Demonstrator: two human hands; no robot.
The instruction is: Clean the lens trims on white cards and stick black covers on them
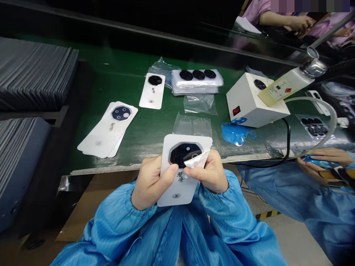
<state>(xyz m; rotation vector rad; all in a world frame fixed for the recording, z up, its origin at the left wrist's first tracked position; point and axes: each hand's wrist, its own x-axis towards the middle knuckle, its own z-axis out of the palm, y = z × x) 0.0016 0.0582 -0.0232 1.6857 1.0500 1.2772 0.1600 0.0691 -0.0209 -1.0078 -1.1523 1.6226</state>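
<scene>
My left hand (148, 183) grips a white phone back cover (176, 186) by its left side, the thumb lying near the dark octagonal camera plate (179, 153). Pinched in my right hand (210, 173) is a small white wipe (197, 159), which lies over the right part of that plate. The cover is held upright in front of the bench's near edge. Beyond it, clear plastic film (192, 125) lies flat. Another white cover (152, 92) rests further back, and a few overlapping covers (107, 133) lie to the left.
Stacked bagged camera plates (197, 83) lie at the back. On a white box (246, 99) with a red switch leans a bottle (291, 87) of yellowish liquid. Blue film (238, 133) lies before it. Grey trays (36, 74) stand left. A co-worker's hands (324, 162) show at right.
</scene>
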